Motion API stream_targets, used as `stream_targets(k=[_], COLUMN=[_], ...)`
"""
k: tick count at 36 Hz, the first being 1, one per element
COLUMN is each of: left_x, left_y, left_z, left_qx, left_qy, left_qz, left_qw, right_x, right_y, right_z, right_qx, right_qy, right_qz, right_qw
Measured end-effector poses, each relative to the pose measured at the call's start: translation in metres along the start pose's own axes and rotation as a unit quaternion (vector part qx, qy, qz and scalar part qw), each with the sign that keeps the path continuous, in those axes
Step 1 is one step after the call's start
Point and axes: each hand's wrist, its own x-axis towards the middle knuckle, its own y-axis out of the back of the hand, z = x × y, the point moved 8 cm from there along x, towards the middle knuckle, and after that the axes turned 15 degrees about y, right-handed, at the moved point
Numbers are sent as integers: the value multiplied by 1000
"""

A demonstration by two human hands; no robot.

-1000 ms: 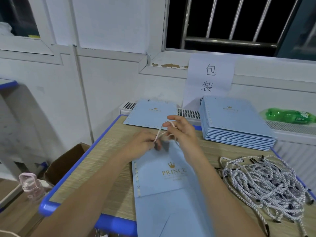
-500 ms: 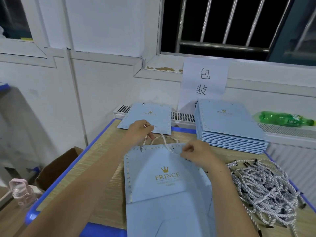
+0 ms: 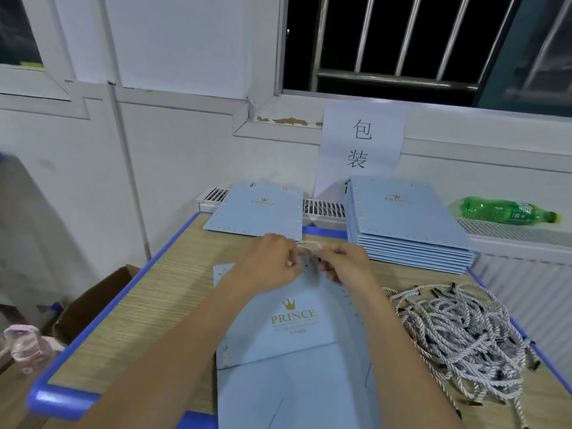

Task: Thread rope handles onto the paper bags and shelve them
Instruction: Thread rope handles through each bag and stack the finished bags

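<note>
Two hands meet at the top edge of the paper bag [image 3: 297,342] in the head view, and we see a short loop of white rope [image 3: 309,244] arching between them. Our left hand [image 3: 269,264] has its fingers curled, pinching one end of that rope at the bag's edge; our right hand [image 3: 345,263] pinches the other end the same way. The bag lies flat under our wrists, its gold crown and "PRINCE" print facing up, its bottom hanging over the near edge of the table [image 3: 148,305].

That table has a pale wood-grain top and a blue rim. Right of our right hand sits a tangled heap of ropes [image 3: 458,335] with dark tips. Beyond that hand rises a stack of bags [image 3: 408,224], and beyond our left hand one single bag [image 3: 257,212] lies flat, partly on a white vent. A paper sign [image 3: 360,144] hangs from the sill under a barred window [image 3: 387,41]. A green bottle [image 3: 504,210] lies far right. Left of our left arm, below the table, we see a cardboard box [image 3: 93,305] and a pink bottle [image 3: 24,348].
</note>
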Motion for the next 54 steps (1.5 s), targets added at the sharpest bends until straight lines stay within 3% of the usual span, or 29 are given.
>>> stream_targets(k=[2, 5, 17, 27, 35, 42, 54], left_x=[0, -1, 0, 4, 9, 17, 25], left_y=[-12, -20, -15, -18, -20, -16, -14], left_z=[-6, -13, -12, -19, -19, -9, -6], left_qx=[32, -6, -54, -126, -172, -211, -277], left_qy=[17, 18, 40, 76, 74, 63, 45], left_qz=[-24, -64, -85, -103, -123, -181, -190], left_qw=[999, 998, 994, 984, 975, 958, 941], right_x=[-2, -2, 1, 4, 8, 7, 8], right_y=[-2, -3, -9, -9, -10, -8, -5], right_z=[4, 10, 6, -1, -8, -10, -18], right_qx=[41, 71, 72, -38, -186, -71, -101], right_qy=[-9, -19, 38, 125, 222, 176, 228], right_qz=[15, 26, -2, -13, -12, -11, 30], right_qw=[999, 997, 997, 991, 957, 982, 968])
